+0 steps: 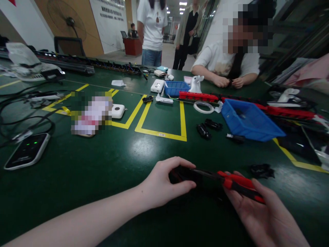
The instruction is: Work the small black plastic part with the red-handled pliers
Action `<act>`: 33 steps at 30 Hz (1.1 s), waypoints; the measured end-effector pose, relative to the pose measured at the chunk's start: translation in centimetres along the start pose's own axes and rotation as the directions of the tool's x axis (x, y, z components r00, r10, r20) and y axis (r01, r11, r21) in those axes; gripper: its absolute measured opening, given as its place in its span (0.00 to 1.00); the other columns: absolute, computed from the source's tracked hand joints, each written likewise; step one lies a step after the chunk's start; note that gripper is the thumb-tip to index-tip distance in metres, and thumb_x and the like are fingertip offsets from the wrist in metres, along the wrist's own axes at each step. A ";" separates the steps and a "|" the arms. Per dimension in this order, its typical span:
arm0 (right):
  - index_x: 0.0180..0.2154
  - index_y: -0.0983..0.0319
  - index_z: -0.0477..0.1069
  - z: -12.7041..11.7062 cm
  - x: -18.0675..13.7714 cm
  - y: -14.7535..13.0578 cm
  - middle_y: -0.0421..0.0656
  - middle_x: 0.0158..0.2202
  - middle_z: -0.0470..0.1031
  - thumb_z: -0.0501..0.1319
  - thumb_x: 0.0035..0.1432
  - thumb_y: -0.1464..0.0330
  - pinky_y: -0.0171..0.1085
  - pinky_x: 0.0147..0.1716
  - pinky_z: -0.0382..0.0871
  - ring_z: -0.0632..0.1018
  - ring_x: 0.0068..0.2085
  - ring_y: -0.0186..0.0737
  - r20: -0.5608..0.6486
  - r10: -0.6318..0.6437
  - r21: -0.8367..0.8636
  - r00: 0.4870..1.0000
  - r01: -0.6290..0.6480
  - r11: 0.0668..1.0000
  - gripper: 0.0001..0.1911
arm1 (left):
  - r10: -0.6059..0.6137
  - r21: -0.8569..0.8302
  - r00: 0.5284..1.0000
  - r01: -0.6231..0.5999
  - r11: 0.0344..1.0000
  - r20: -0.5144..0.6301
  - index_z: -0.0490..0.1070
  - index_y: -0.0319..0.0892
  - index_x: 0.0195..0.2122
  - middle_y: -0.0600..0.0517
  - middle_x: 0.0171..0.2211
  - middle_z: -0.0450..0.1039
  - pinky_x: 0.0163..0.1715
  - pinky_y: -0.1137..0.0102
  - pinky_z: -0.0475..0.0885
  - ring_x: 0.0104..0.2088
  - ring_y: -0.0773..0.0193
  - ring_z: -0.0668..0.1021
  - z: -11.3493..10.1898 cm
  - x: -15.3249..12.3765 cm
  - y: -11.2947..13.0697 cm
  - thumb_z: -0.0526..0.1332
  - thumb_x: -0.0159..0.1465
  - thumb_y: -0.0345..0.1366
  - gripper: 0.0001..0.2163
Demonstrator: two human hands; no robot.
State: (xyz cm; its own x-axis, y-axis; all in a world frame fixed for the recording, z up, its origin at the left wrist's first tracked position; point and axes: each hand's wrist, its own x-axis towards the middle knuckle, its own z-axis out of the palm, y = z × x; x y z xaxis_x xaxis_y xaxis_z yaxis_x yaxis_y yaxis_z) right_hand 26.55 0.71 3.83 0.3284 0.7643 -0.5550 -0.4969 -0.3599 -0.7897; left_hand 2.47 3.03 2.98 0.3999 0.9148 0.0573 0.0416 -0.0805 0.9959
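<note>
My left hand [164, 183] curls around a small black part [183, 174] near the front edge of the green table [102, 164]. A red-handled screwdriver [235, 183] lies across my right hand [259, 209], with its dark shaft reaching into the black part. Only loosely bent, my right hand's fingers cradle the handle from below. A crumpled black piece [262, 170] lies just right of the tool.
A blue bin [249, 120] stands at right, with black parts [208, 128] beside it, a tape ring [203, 107] and red rails [197, 96] behind. A second blue bin [176, 87] and white devices sit farther back. A seated person works opposite; others stand behind. Cables and a power bank [27, 151] lie left.
</note>
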 end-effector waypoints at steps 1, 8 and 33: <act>0.42 0.63 0.73 0.1 -0.1 0.2 0.51 0.44 0.79 0.70 0.49 0.65 0.37 0.43 0.80 0.80 0.49 0.49 -0.001 -0.005 0.007 1.000 0.005 1.000 0.18 | -0.023 -0.013 1.000 0.023 1.000 0.001 0.74 0.41 0.49 0.49 0.44 0.77 0.42 0.66 0.74 0.42 0.59 0.78 0.0 0.0 0.0 0.68 0.59 0.35 0.16; 0.41 0.61 0.74 1.0 -1.0 1.4 0.47 0.43 0.79 0.68 0.53 0.62 0.43 0.41 0.81 0.80 0.49 0.51 0.053 -0.195 -0.028 0.979 0.196 0.980 0.14 | -0.134 -0.081 0.991 0.133 0.988 -0.011 0.74 0.42 0.48 0.49 0.45 0.77 0.41 0.65 0.73 0.43 0.59 0.78 0.1 0.1 0.2 0.69 0.59 0.37 0.16; 0.45 0.58 0.74 2.3 -2.3 0.0 0.43 0.46 0.79 0.70 0.49 0.61 0.38 0.48 0.76 0.79 0.50 0.45 -0.011 -0.202 -0.076 0.979 0.201 0.977 0.20 | -0.218 -0.159 0.976 0.220 0.962 0.027 0.75 0.43 0.47 0.50 0.42 0.76 0.33 0.70 0.69 0.35 0.65 0.75 -0.2 0.4 -0.3 0.71 0.56 0.37 0.17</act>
State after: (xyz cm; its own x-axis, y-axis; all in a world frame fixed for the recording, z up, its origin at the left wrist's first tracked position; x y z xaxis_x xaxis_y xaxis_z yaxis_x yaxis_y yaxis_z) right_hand 23.96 0.19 5.76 0.4310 0.8153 -0.3867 -0.3580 -0.2388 -0.9027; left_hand 2.43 3.47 2.67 0.4062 0.8991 -0.1634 -0.0180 0.1866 0.9823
